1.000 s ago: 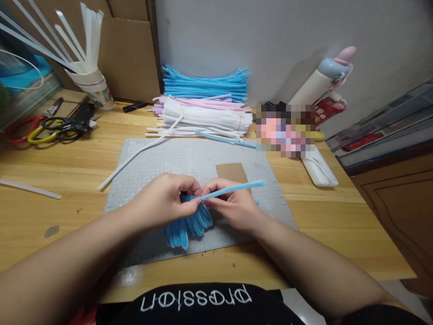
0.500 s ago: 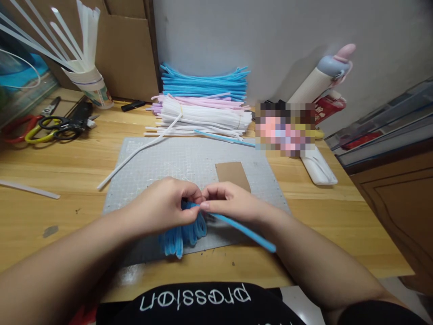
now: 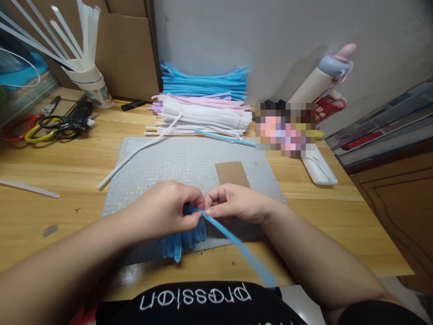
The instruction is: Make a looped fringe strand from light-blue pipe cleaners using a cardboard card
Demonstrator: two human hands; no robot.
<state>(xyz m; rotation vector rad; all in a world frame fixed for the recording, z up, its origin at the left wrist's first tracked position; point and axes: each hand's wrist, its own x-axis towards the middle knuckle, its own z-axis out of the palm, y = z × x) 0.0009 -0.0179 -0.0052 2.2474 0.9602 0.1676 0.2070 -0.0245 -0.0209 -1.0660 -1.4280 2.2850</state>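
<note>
My left hand [image 3: 165, 208] is closed on a bunch of blue pipe-cleaner loops [image 3: 184, 241] that hangs below its fingers over the grey cutting mat [image 3: 176, 158]. My right hand [image 3: 233, 203] pinches a single blue pipe cleaner [image 3: 241, 248] right where it meets the bunch. The free end of that strand slants down and to the right toward my body. The thumbs and fingertips of both hands touch at the top of the loops.
Stacks of blue [image 3: 204, 81], pink and white pipe cleaners [image 3: 206, 118] lie at the back of the wooden table. A loose white strand [image 3: 135, 153], a cardboard piece [image 3: 232, 173], scissors and pliers [image 3: 50, 124], a cup of white strips [image 3: 91, 85] and a bottle [image 3: 321, 79] surround the mat.
The single blue strand swung from pointing up-right over the mat to pointing down-right toward my body. Both hands shifted slightly nearer and stayed pinched on the bunch.
</note>
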